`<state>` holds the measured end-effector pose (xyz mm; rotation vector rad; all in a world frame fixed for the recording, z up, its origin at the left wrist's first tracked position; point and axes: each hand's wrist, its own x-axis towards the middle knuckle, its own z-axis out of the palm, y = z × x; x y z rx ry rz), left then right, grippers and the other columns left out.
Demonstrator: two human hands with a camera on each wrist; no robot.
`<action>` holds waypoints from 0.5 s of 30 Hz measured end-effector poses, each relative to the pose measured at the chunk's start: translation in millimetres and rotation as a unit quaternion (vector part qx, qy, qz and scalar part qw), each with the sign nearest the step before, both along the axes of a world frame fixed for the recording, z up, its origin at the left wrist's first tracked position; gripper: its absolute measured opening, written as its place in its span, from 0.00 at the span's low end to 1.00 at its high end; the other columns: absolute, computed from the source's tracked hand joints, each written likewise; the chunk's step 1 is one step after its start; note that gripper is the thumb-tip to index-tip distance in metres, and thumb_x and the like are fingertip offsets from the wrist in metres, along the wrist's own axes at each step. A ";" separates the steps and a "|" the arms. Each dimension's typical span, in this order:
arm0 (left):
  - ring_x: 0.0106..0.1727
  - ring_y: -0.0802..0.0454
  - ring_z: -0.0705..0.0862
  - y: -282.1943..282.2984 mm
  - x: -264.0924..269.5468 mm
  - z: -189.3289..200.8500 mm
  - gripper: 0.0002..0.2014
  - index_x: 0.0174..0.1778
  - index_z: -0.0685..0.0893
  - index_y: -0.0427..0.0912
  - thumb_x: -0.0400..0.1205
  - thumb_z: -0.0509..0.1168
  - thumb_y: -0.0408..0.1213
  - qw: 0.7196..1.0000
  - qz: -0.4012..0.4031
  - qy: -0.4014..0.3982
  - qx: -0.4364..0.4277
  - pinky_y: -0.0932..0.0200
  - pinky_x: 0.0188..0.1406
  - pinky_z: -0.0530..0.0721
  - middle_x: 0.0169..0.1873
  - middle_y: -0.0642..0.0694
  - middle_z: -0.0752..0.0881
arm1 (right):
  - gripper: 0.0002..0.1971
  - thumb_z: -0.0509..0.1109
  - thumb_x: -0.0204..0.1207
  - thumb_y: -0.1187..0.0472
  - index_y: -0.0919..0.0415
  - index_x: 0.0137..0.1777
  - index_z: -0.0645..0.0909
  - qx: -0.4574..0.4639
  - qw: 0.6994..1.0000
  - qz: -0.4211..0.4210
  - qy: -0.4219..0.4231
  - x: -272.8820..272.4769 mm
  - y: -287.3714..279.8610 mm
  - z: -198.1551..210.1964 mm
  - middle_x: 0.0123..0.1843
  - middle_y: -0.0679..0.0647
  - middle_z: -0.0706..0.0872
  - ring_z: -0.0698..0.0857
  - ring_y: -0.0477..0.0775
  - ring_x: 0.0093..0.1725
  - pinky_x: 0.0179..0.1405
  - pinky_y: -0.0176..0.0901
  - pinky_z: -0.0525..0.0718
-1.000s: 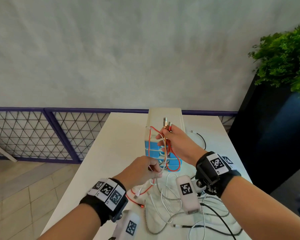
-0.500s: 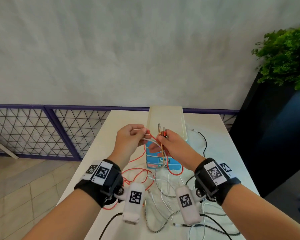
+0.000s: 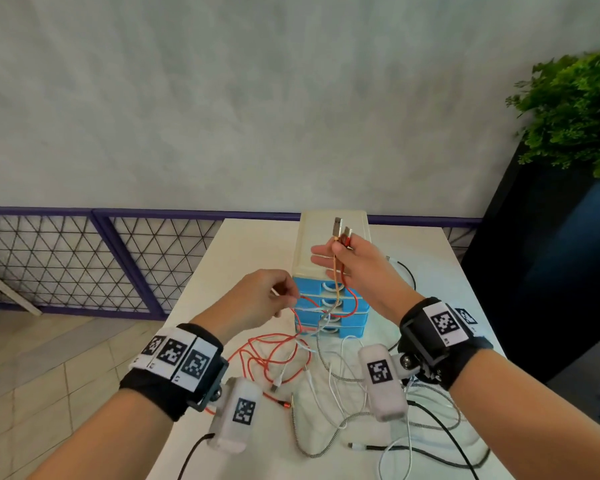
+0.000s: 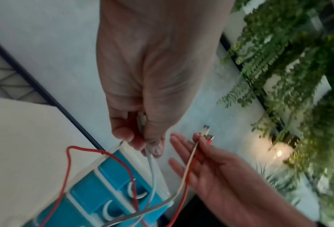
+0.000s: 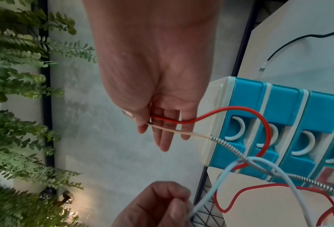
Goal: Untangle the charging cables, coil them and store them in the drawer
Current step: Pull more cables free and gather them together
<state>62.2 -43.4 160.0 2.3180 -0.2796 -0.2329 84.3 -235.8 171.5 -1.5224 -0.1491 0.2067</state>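
Note:
My right hand [image 3: 336,249] is raised in front of the small drawer unit [image 3: 333,233], thumb pinching the plug ends of a red cable [image 3: 352,303] and a braided cable [image 3: 321,351]; the other fingers are straight. The right wrist view shows the red cable [image 5: 210,116] and the braided cable [image 5: 226,145] crossing my fingers [image 5: 164,138]. My left hand [image 3: 284,299], lower and to the left, pinches a white cable [image 4: 151,167] near its end. All three run down past the shut blue drawers [image 3: 329,306] into a tangle of cables [image 3: 329,386] on the white table [image 3: 243,258].
A black cable [image 3: 440,431] and more white and braided loops lie at the table's near right. A black planter [image 3: 534,254] with a green plant [image 3: 575,109] stands right of the table. A purple mesh railing [image 3: 118,244] runs behind, on the left.
My left hand rose from the tangle to the right hand, then drew down and left with the white cable. The right hand lifted a little and straightened its fingers.

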 end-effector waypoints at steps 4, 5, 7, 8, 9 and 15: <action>0.36 0.56 0.83 -8.5 0.5 13.1 0.11 0.43 0.80 0.48 0.82 0.62 0.26 0.998 -0.051 -0.025 -0.041 0.62 0.39 0.82 0.41 0.47 0.84 | 0.07 0.57 0.87 0.64 0.60 0.50 0.76 -0.061 0.998 0.030 0.004 -5.6 8.4 4.7 0.54 0.61 0.89 0.90 0.56 0.50 0.61 0.52 0.83; 0.38 0.55 0.85 -11.0 1.6 16.7 0.12 0.44 0.80 0.49 0.81 0.63 0.25 0.995 -0.047 -0.050 -0.066 0.61 0.41 0.83 0.42 0.45 0.85 | 0.07 0.57 0.87 0.64 0.59 0.49 0.76 -0.077 0.996 0.034 0.000 -6.1 10.8 4.0 0.55 0.65 0.88 0.89 0.62 0.51 0.61 0.55 0.83; 0.40 0.54 0.87 -14.7 5.4 21.3 0.13 0.47 0.80 0.50 0.77 0.69 0.26 0.988 -0.008 -0.106 -0.116 0.60 0.43 0.86 0.42 0.47 0.86 | 0.08 0.57 0.87 0.64 0.60 0.48 0.76 -0.095 0.994 0.046 -0.002 -8.0 14.7 3.9 0.53 0.70 0.88 0.88 0.70 0.52 0.63 0.60 0.83; 0.39 0.52 0.88 -16.8 6.6 23.7 0.15 0.51 0.80 0.49 0.75 0.71 0.27 0.982 0.023 -0.121 -0.145 0.59 0.42 0.86 0.42 0.47 0.87 | 0.08 0.55 0.87 0.64 0.61 0.50 0.75 -0.079 0.995 0.056 0.007 -9.7 15.8 5.4 0.50 0.68 0.88 0.89 0.69 0.50 0.62 0.59 0.83; 0.39 0.51 0.88 -18.5 7.7 25.0 0.17 0.54 0.78 0.47 0.74 0.73 0.28 0.974 0.049 -0.131 -0.178 0.58 0.42 0.87 0.42 0.47 0.88 | 0.08 0.54 0.88 0.64 0.62 0.51 0.74 -0.057 0.996 0.070 0.013 -11.0 16.3 6.6 0.47 0.66 0.88 0.89 0.66 0.46 0.59 0.56 0.85; 0.43 0.67 0.86 -26.1 9.4 24.2 0.17 0.58 0.84 0.46 0.73 0.75 0.35 0.952 0.101 -0.221 -0.188 0.70 0.46 0.83 0.43 0.54 0.90 | 0.12 0.51 0.89 0.65 0.56 0.52 0.76 -0.060 0.991 0.117 -0.008 -12.4 12.5 11.4 0.37 0.57 0.85 0.85 0.47 0.28 0.34 0.36 0.83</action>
